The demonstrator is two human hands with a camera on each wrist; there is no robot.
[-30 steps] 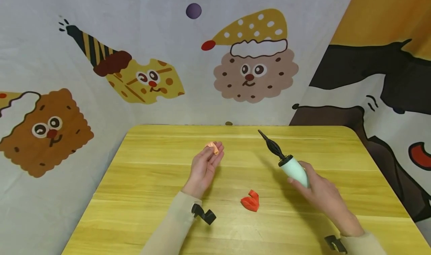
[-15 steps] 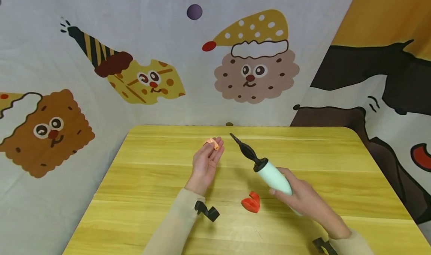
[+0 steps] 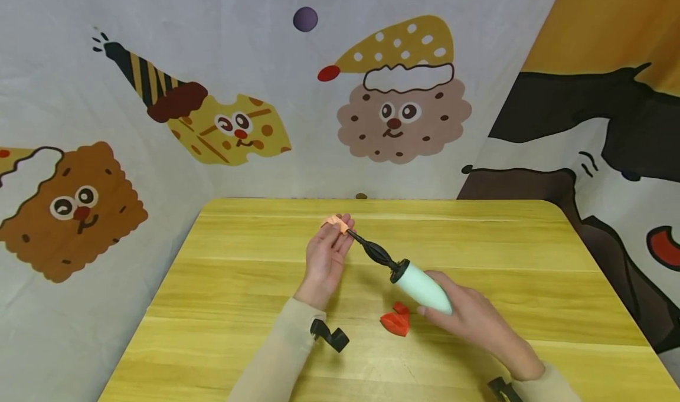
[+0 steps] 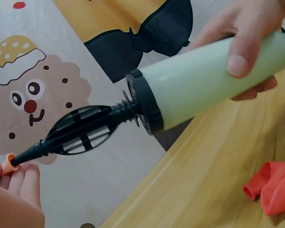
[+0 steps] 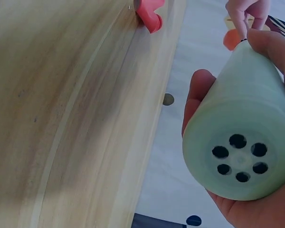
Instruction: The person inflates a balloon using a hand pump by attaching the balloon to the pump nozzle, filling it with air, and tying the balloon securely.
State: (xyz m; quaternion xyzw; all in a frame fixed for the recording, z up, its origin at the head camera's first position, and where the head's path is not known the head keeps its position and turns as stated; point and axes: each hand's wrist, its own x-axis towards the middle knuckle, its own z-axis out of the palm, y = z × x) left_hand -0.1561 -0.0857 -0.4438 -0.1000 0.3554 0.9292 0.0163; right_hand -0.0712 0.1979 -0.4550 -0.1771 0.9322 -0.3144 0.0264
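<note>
My left hand (image 3: 323, 263) pinches an orange balloon (image 3: 334, 221) between thumb and fingers, its mouth turned toward the right. In my right hand (image 3: 473, 313) is a pale green balloon pump (image 3: 423, 288), gripped round its body. The pump's black nozzle (image 4: 29, 154) reaches the mouth of the orange balloon; in the left wrist view its tip is at the opening, and how far inside it sits is hard to tell. From the right wrist view I see the holed end of the pump (image 5: 240, 159), while the nozzle is hidden behind the body.
On the wooden table (image 3: 212, 325) a red balloon (image 3: 395, 320) lies limp, just left of and below the pump. A cloth (image 3: 313, 124) printed with cartoon figures hangs behind the table's far edge.
My right hand has carried the pump leftward, bringing its nozzle from apart to the orange balloon's mouth. The left hand has shifted only slightly, still holding the balloon.
</note>
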